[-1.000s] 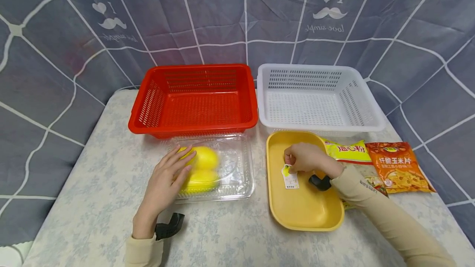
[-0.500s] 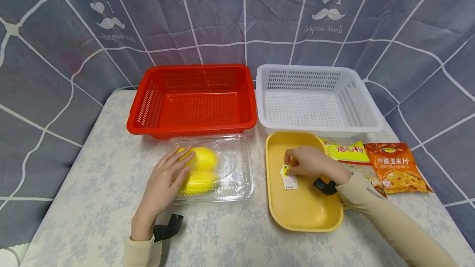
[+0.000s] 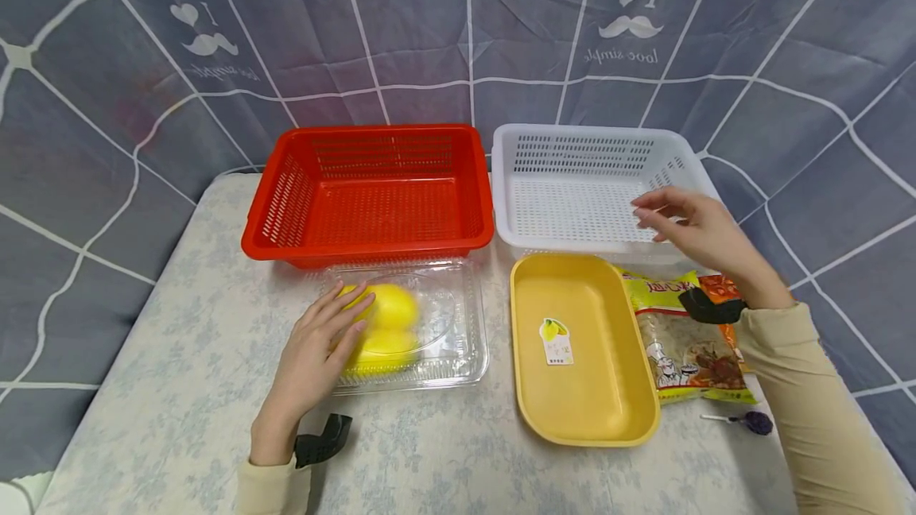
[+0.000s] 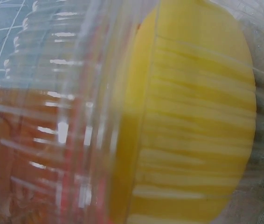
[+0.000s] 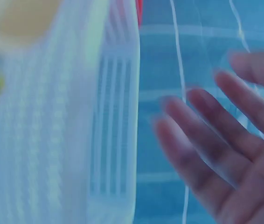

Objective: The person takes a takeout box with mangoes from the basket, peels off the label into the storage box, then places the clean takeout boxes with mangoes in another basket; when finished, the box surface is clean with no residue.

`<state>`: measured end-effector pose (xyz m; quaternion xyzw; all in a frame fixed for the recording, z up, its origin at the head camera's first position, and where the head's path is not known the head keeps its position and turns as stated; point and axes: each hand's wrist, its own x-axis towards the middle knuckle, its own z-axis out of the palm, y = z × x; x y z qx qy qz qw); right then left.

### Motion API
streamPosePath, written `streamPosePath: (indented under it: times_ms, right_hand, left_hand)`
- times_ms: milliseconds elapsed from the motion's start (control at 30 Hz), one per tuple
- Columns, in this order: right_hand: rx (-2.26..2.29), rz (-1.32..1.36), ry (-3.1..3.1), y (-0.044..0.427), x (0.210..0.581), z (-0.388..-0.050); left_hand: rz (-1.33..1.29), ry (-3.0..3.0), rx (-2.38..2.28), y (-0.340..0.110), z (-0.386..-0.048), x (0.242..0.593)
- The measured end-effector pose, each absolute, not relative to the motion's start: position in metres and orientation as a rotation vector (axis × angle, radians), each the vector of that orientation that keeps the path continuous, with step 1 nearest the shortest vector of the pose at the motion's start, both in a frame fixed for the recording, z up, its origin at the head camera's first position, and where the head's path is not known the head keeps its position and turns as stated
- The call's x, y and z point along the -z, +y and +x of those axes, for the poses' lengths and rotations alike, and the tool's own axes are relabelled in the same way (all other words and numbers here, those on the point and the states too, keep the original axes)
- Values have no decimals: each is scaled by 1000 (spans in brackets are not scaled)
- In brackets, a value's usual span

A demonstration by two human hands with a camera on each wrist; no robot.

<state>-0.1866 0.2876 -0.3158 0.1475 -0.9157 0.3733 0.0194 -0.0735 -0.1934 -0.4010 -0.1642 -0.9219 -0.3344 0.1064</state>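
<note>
My left grip [image 3: 315,350], fingers apart, rests on the clear container [image 3: 459,340]; my right grip [image 3: 700,233], also apart, hovers near the white basket [image 3: 572,244].

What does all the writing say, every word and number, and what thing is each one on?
"I" and "love simple", on the gray curtain, at the right; "love simple" is backwards. The left print looks the same, but fainter.
"通心", on the yellow-green packet; the next character is partly covered.
Too small to read: the writing on the card in the yellow tray.
No words readable: the orange packet, mostly hidden.
</note>
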Motion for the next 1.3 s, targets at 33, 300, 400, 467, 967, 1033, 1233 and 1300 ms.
streamPosePath:
  times_ms: [33,300,400,467,967,1033,1233,1300]
  right_hand:
    - [-1135,371,-2800,295,314,-192]
    - [-1007,-138,-2653,351,330,-232]
    - [-1047,-262,-2693,366,340,-240]
    - [-1092,-316,-2724,373,345,-243]
    - [-1408,-193,-2734,393,378,-250]
    - [-1397,-177,-2736,392,380,-251]
    - [-1364,-172,-2775,391,382,-254]
    - [-1363,-171,-2788,391,382,-254]
  left_hand:
    - [-484,-2714,985,-193,-74,401]
    - [-502,-2710,966,-193,-75,403]
    - [-504,-2715,970,-192,-74,403]
    - [-500,-2718,977,-192,-74,403]
    - [-511,-2710,973,-192,-74,399]
    - [-512,-2705,976,-192,-74,399]
    - [-503,-2707,981,-193,-74,397]
    - [-495,-2709,992,-193,-73,396]
